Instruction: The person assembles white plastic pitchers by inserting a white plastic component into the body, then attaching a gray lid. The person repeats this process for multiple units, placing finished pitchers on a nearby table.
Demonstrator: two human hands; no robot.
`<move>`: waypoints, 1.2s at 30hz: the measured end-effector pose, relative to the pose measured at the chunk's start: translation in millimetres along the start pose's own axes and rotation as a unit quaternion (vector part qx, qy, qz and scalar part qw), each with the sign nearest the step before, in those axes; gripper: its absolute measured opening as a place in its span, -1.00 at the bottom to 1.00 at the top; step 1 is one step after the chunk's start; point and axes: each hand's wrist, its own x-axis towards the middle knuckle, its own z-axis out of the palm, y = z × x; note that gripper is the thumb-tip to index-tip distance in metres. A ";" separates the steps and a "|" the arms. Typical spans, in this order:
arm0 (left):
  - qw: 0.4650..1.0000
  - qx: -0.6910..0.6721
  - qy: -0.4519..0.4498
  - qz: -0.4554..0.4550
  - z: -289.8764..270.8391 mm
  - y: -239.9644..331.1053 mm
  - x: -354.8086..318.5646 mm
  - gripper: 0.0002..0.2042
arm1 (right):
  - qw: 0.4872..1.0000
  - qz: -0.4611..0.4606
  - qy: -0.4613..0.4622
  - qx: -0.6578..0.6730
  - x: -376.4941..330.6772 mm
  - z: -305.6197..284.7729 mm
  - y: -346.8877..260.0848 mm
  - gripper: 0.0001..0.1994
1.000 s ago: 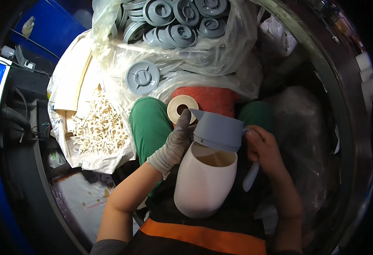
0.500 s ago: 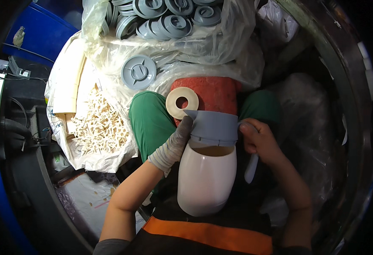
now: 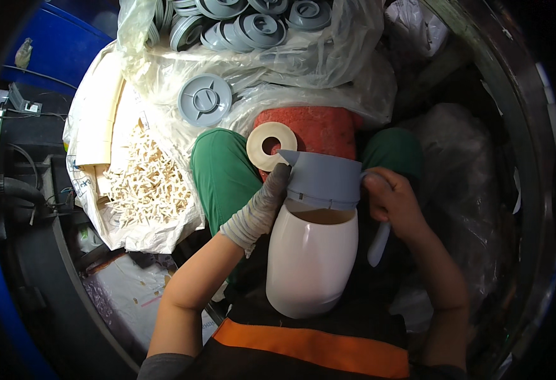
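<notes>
A white, barrel-shaped jug body [image 3: 312,263] with an open mouth rests upright in my lap. Right above its far rim is a grey collar [image 3: 325,180] with a pointed spout on the left and a long handle [image 3: 379,244] on the right. My left hand [image 3: 266,201], in a striped work glove, is closed against the spout side of the collar. On the other side my bare right hand [image 3: 392,201] is wrapped round the top of the handle, whose lower end sticks out beneath it. Whether the collar touches the rim all round is hidden.
A cream ring [image 3: 271,146] leans on a red block [image 3: 328,126] between my knees. A grey lid [image 3: 204,100] lies on plastic sheeting, with several more lids [image 3: 260,30] behind. At left, a white sack [image 3: 91,209] holds many small cream pieces [image 3: 148,183].
The collar has shifted slightly up and to the right, with both hands still on it, and it tilts a little more. The jug body has moved slightly right.
</notes>
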 end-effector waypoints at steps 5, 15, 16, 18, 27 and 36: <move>1.000 -0.011 0.026 0.001 -6.2 -6.4 -0.7 -0.03 | 1.000 -0.002 -0.010 -0.007 2.2 0.7 2.9 -0.63; 0.997 0.075 0.007 -0.016 -6.6 -5.3 -13.7 0.01 | 0.998 -0.044 -0.033 -0.020 2.7 1.7 18.8 -0.80; 0.995 0.097 0.001 -0.015 -2.9 -1.1 -14.7 0.01 | 0.998 -0.047 -0.032 -0.025 2.6 0.9 18.6 -0.80; 0.993 0.115 0.004 -0.026 1.6 3.3 -16.2 0.00 | 0.996 -0.071 -0.033 -0.043 3.4 -0.2 18.1 -0.81; 0.996 0.090 -0.026 0.000 -29.2 -14.5 -17.1 -0.11 | 0.981 -0.160 -0.040 -0.102 22.2 16.9 29.3 -0.80; 0.985 0.168 -0.021 0.017 1.7 -3.9 -40.8 -0.12 | 0.979 0.050 -0.178 -0.081 -2.3 0.5 -7.7 -0.72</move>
